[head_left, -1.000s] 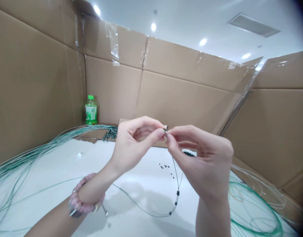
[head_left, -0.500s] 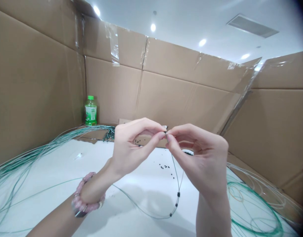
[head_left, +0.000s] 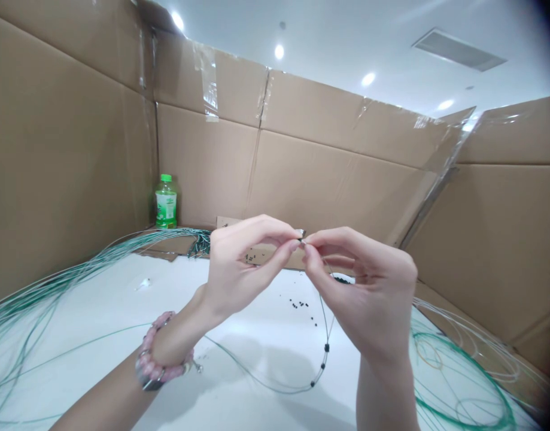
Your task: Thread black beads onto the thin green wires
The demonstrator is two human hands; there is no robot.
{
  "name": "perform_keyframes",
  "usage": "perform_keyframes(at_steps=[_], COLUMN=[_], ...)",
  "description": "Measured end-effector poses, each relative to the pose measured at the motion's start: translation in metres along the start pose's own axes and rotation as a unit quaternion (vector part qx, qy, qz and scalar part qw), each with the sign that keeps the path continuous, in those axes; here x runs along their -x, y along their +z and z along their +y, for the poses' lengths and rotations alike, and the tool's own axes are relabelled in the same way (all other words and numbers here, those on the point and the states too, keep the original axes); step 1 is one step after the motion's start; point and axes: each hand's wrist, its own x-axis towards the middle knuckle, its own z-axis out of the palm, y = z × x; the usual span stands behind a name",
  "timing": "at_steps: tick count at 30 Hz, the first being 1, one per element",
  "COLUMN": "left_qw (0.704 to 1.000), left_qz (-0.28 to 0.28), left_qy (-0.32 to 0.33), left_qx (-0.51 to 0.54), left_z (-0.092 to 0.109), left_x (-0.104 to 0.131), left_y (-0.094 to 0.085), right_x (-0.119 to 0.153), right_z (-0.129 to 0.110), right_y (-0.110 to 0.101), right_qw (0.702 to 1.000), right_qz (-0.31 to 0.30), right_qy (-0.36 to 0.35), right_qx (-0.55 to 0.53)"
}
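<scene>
Head view, left hand (head_left: 239,269): thumb and forefinger pinch a tiny dark piece (head_left: 300,240), mid-frame; its axis is too small to tell.
Right hand (head_left: 373,293): thumb and forefinger pressed together beside it; grip content unclear.
Cord (head_left: 297,392): drops steeply at lower centre, then curves leftward and up.
Black beads (head_left: 323,366): three along its bend.

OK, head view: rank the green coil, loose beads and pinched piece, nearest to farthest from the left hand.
1. Pinched piece: at the left hand's fingertips; too small to identify.
2. Loose beads: on the white surface, to its right.
3. Green coil: far right, past the right hand.
</scene>
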Motion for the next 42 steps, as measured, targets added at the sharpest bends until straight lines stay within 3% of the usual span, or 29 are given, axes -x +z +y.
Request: perform_keyframes(at_steps=[8,17,24,30,42], left_qw=[0.999,0.992,0.982,0.988,0.989], left_qz=[-0.023,-0.005,-0.034,-0.047,-0.079], left_qy=[-0.031,-0.109,-0.157,-0.123,-0.118], left_qx=[-0.004,0.064,0.100,0.077,0.030], left_z=[0.0015,0.0007,0.0005,-0.0016,0.0021], left_x=[-0.0002,0.0002,-0.0043,-0.0052,-0.0073], left_y=[-0.0022,0.0023,-0.0013,-0.0055,-0.0063], right_x=[-0.0010,-0.0026,-0.0013,-0.0006,-0.0033], right_z=[0.0007,0.0038,0.0060,0.0059,0.0066], right_y=[-0.0053,-0.0036,-0.0023,-0.0029,0.0004], right_qw=[0.999,0.998,0.999,0.998,0.997], right_qz=[-0.030,-0.040,-0.032,-0.043,-0.042], right_qy=[-0.022,0.030,0.025,0.040,0.048], right_qx=[0.020,-0.040,0.013,0.013,-0.033])
